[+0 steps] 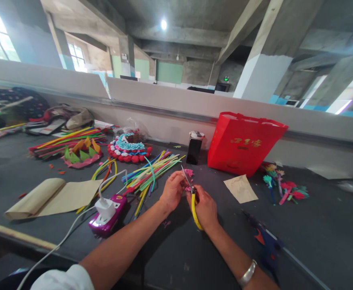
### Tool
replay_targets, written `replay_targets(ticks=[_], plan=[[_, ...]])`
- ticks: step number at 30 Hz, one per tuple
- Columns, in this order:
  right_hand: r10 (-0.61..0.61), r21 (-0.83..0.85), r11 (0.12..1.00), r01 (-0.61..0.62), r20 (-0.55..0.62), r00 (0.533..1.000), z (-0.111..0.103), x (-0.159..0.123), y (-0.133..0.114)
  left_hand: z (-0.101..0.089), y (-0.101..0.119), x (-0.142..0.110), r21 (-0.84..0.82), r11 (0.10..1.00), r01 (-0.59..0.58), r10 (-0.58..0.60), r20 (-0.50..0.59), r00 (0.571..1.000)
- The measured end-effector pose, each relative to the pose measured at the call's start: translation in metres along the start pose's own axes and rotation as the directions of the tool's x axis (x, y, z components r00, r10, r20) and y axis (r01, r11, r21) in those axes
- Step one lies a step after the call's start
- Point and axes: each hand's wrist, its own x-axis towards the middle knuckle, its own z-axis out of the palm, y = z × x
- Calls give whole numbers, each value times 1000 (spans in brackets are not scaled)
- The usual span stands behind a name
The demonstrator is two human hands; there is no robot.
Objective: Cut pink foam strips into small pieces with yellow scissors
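My right hand (205,207) is wrapped round a pair of scissors (196,215) with yellow handles. The blades point up and away, beside the fingertips of my left hand (172,192). Those left fingers are pinched together on a small pink piece, mostly hidden by the fingers. Just beyond the hands lie more crumpled pink pieces (188,173), some touching or close to the blades. A few pink scraps (166,223) lie on the dark table (167,257) below my left wrist.
Left of my hands are pipe cleaners (152,171), a purple power strip (107,215) with a white plug, and a brown paper roll (52,197). A phone (194,151) stands ahead. To the right are a red bag (245,143), a paper sheet (240,188) and a glue gun (267,245).
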Motion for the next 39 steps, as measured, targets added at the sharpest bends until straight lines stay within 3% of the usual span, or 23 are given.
replay_targets(ticks=[11,24,39], plan=[[-17,79,997,17,-1,1000,3,-1,0,0,0,-1,-4,1000,5,-4,40,999],[-16,38,999,15,2,1000,1,-2,-2,1,0,-1,-26,1000,11,-10,19,1000],[-37,100,994,37,4,999,5,-2,1,1,-1,-2,-25,1000,17,-16,47,999]])
